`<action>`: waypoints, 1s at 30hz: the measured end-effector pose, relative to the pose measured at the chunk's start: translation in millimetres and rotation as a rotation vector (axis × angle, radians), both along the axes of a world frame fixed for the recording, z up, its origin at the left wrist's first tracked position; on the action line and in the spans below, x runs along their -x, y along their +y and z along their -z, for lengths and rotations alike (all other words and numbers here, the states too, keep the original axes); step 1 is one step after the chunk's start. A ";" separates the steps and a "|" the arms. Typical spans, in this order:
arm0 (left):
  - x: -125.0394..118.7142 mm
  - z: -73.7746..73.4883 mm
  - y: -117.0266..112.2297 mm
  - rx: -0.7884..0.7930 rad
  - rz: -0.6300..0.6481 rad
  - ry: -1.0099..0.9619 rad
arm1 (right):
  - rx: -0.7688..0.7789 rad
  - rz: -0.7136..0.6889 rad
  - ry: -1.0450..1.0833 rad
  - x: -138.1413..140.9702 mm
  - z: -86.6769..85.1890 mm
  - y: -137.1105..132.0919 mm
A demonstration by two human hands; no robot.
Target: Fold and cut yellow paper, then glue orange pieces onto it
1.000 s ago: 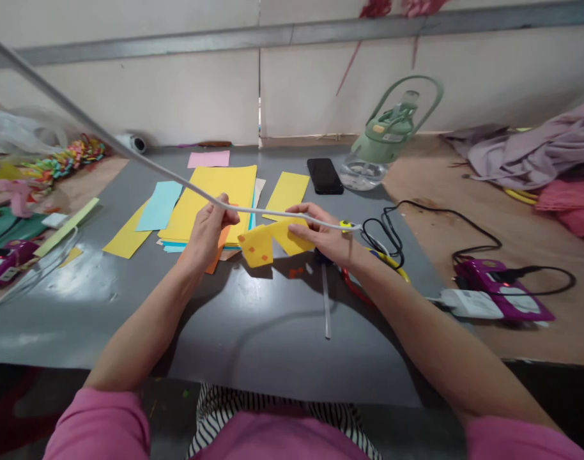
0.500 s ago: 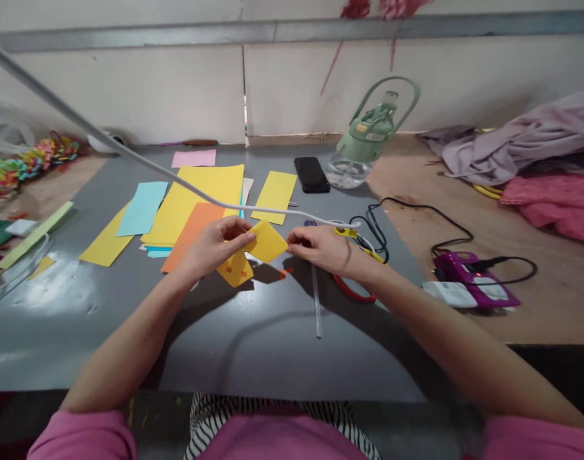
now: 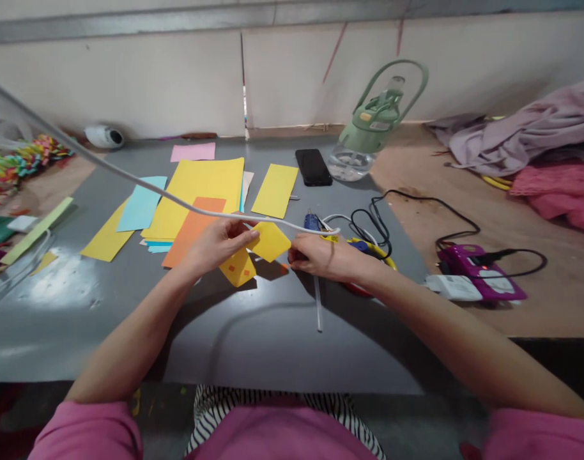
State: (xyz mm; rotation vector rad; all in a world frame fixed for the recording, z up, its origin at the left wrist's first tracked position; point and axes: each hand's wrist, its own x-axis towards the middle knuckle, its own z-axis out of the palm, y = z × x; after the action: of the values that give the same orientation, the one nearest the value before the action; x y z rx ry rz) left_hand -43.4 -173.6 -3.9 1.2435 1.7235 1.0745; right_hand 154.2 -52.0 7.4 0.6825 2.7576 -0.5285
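Observation:
My left hand (image 3: pixel 222 243) pinches a small piece of yellow paper (image 3: pixel 271 241) between thumb and fingers. Just below it is another yellow paper piece (image 3: pixel 239 267) bearing small orange squares; whether the two are joined I cannot tell. To the right of the held paper, slightly apart from its corner, my right hand (image 3: pixel 318 255) has its fingertips pressed together. Anything between them is too small to make out. A clear stick (image 3: pixel 319 306) extends from under the right hand toward me. A blue-tipped tool (image 3: pixel 312 221) lies just behind that hand, partly hidden.
Yellow sheets (image 3: pixel 210 176), an orange strip (image 3: pixel 186 236) and a light-blue strip (image 3: pixel 142 204) lie to the left. A phone (image 3: pixel 314 167) and a green-topped bottle (image 3: pixel 368 128) stand behind. A white cable (image 3: pixel 177 199) hangs across the view. At right is a purple power strip (image 3: pixel 496 275).
The view has tilted slightly downward. My right hand has moved a little away from the yellow paper's corner, its fingers more curled. My left hand still holds the paper.

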 end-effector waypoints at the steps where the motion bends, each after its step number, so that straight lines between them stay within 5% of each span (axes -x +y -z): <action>1: -0.2 0.5 0.2 -0.007 0.013 -0.009 | -0.007 -0.001 -0.006 0.7 -1.6 -1.3; 8: -1.6 3.9 0.6 -0.048 0.054 0.048 | -0.021 0.051 0.045 -3.2 -6.0 -1.0; 15: -2.8 3.0 -1.2 -0.039 0.055 0.119 | 0.121 0.248 0.453 -11.6 -8.6 14.4; 20: -2.7 2.1 -1.7 -0.002 0.028 0.133 | 0.166 0.121 0.369 -10.5 -4.8 10.6; 30: -5.9 0.3 -0.9 -0.035 0.080 0.315 | 0.280 0.273 0.533 2.7 -15.4 -1.3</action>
State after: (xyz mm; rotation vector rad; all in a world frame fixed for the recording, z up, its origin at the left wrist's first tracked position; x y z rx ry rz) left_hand -37.5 -174.5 -4.2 1.5572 1.8734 0.9012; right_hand 151.5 -53.3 22.8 0.9668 2.9731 -1.2962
